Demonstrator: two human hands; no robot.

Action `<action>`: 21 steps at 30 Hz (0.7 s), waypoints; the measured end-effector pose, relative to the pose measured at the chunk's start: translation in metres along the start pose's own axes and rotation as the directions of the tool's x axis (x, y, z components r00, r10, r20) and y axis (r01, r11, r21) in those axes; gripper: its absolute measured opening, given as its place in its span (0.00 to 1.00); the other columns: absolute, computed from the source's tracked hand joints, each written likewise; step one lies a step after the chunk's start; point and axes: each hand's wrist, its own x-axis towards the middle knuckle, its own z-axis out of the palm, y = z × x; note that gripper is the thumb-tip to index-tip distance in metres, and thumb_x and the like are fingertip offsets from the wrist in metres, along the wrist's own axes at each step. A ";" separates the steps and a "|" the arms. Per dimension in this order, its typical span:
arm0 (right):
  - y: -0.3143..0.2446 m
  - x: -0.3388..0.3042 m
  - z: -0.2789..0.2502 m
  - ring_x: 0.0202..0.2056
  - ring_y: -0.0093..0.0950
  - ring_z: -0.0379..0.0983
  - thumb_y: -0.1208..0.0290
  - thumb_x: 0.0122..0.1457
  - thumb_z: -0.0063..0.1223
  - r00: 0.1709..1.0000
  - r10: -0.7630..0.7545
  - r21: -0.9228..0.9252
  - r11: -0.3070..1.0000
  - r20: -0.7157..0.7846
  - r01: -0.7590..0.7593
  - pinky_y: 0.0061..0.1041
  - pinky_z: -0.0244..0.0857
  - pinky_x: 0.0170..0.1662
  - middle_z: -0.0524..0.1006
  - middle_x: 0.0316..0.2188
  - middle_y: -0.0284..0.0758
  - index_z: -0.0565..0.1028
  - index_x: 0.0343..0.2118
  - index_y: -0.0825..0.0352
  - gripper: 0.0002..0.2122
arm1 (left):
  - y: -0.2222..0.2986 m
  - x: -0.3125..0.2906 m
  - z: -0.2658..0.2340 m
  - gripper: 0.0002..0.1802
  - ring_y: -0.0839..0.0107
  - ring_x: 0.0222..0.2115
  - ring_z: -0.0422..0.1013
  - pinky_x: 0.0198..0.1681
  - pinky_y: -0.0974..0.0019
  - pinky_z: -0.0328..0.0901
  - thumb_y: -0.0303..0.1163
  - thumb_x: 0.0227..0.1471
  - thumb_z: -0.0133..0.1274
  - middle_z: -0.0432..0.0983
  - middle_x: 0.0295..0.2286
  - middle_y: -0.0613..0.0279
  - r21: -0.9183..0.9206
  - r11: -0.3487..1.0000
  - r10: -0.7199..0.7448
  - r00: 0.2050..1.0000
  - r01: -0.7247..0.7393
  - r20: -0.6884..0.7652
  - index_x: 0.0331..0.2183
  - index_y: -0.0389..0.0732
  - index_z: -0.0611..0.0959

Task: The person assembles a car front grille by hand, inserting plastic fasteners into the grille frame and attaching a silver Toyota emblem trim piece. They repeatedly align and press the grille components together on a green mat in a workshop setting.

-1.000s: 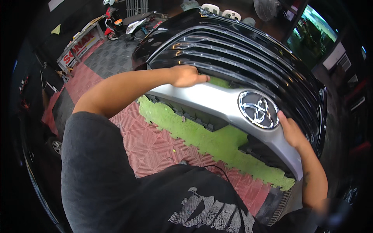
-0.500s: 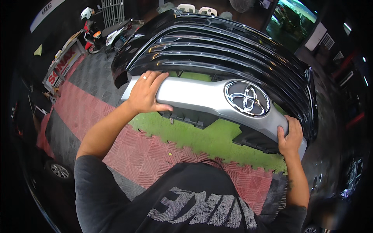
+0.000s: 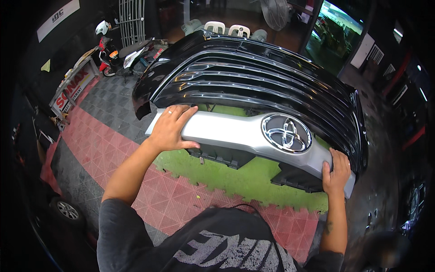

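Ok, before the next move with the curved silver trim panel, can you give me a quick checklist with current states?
1. Left hand gripping the curved silver trim panel: ok, near its left end.
2. Right hand gripping it: ok, near its right end.
3. Chrome-ringed oval emblem clear of fingers: ok.
4. Black plastic backing undamaged: cannot tell, partly hidden.
5. Panel clear of the glossy black car front section with chrome-edged slats: cannot tell, any gap is unclear.
6. A hand free: not ok, both are occupied.
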 end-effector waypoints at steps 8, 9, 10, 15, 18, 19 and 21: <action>0.002 -0.013 -0.001 0.53 0.51 0.69 0.32 0.52 0.54 0.989 -0.114 -0.026 0.993 0.098 0.117 0.48 0.61 0.57 0.74 0.52 0.51 0.68 0.62 0.72 0.46 | -0.042 -0.038 -0.002 0.64 0.47 0.49 0.71 0.55 0.49 0.64 0.73 0.30 0.67 0.73 0.49 0.46 0.012 0.997 -0.076 0.997 0.076 0.006 0.58 0.34 0.73; 0.001 -0.011 -0.003 0.53 0.51 0.69 0.27 0.49 0.54 0.980 -0.173 -0.040 0.983 0.097 0.177 0.48 0.60 0.57 0.73 0.53 0.51 0.66 0.63 0.72 0.51 | -0.044 -0.037 0.000 0.63 0.47 0.48 0.71 0.54 0.49 0.65 0.72 0.30 0.68 0.73 0.48 0.46 -0.006 0.997 -0.071 0.997 0.071 -0.009 0.57 0.34 0.74; 0.000 -0.012 -0.004 0.54 0.51 0.68 0.23 0.36 0.60 0.978 -0.159 -0.073 0.983 0.138 0.170 0.50 0.60 0.57 0.71 0.55 0.51 0.63 0.66 0.70 0.60 | -0.043 -0.037 0.001 0.62 0.47 0.47 0.71 0.53 0.49 0.65 0.72 0.30 0.68 0.73 0.47 0.46 -0.004 0.998 -0.065 0.998 0.065 -0.019 0.57 0.34 0.74; 0.011 -0.019 0.000 0.54 0.51 0.67 0.31 0.35 0.69 0.974 -0.149 -0.099 0.981 0.170 0.167 0.51 0.60 0.56 0.71 0.55 0.51 0.59 0.68 0.68 0.60 | -0.041 -0.037 -0.003 0.59 0.47 0.43 0.72 0.48 0.50 0.66 0.71 0.30 0.69 0.73 0.44 0.46 0.034 0.997 -0.062 0.998 0.063 -0.015 0.53 0.33 0.76; 0.012 -0.020 -0.003 0.54 0.52 0.67 0.33 0.34 0.70 0.976 -0.157 -0.115 0.978 0.151 0.175 0.52 0.60 0.56 0.71 0.54 0.50 0.58 0.69 0.67 0.61 | -0.042 -0.032 -0.002 0.58 0.48 0.41 0.72 0.47 0.51 0.67 0.73 0.31 0.67 0.73 0.42 0.46 0.028 0.999 -0.044 0.998 0.045 -0.035 0.51 0.33 0.77; 0.012 -0.020 -0.003 0.53 0.52 0.67 0.33 0.34 0.70 0.977 -0.160 -0.123 0.976 0.139 0.178 0.52 0.60 0.56 0.71 0.54 0.50 0.58 0.69 0.67 0.61 | -0.042 -0.032 -0.003 0.58 0.48 0.41 0.72 0.47 0.51 0.67 0.73 0.31 0.67 0.73 0.42 0.46 0.028 0.999 -0.040 0.998 0.041 -0.038 0.51 0.33 0.78; 0.012 -0.020 -0.001 0.54 0.52 0.67 0.34 0.34 0.71 0.980 -0.143 -0.111 0.981 0.138 0.159 0.52 0.60 0.56 0.71 0.55 0.51 0.59 0.69 0.66 0.60 | -0.042 -0.033 -0.004 0.58 0.49 0.41 0.72 0.47 0.52 0.66 0.74 0.33 0.65 0.73 0.43 0.46 0.030 0.999 -0.032 0.998 0.034 -0.061 0.52 0.33 0.78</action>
